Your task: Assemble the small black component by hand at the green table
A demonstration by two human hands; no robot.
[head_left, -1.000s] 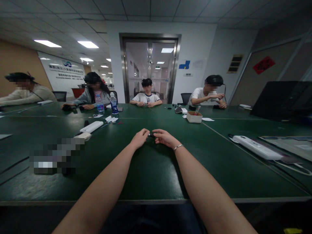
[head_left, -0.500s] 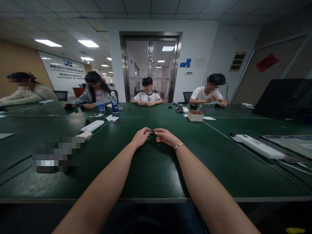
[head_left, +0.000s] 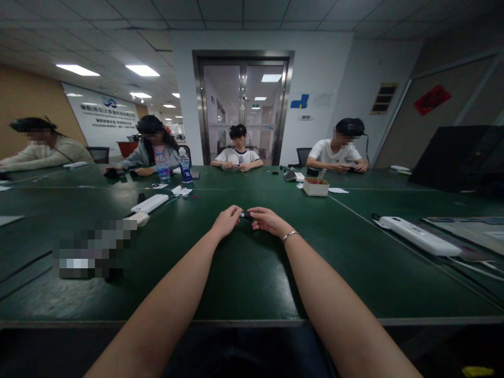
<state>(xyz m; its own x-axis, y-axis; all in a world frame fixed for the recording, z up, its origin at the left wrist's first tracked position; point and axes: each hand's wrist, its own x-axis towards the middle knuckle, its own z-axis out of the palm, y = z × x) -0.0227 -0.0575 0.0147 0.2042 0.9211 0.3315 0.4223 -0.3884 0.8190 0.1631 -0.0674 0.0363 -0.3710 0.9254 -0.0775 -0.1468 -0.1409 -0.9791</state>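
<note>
Both my arms reach out over a dark green table [head_left: 244, 273]. My left hand [head_left: 226, 222] and my right hand [head_left: 268, 220] meet in the middle, fingers curled. Between their fingertips they pinch a small dark object [head_left: 246, 215] with a pale end; it is too small to name. A thin bracelet circles my right wrist. Both hands rest on or just above the tabletop.
A white power strip [head_left: 417, 236] lies at the right, another white strip [head_left: 150, 203] at the left. A small cardboard box [head_left: 315, 186] and two water bottles [head_left: 183, 166] stand further back. Several people sit along the far side. A dark laptop lid [head_left: 457, 157] rises at the right.
My hands stay together on the small object. The view has tilted slightly. The person at the back right has lowered their hands to the table.
</note>
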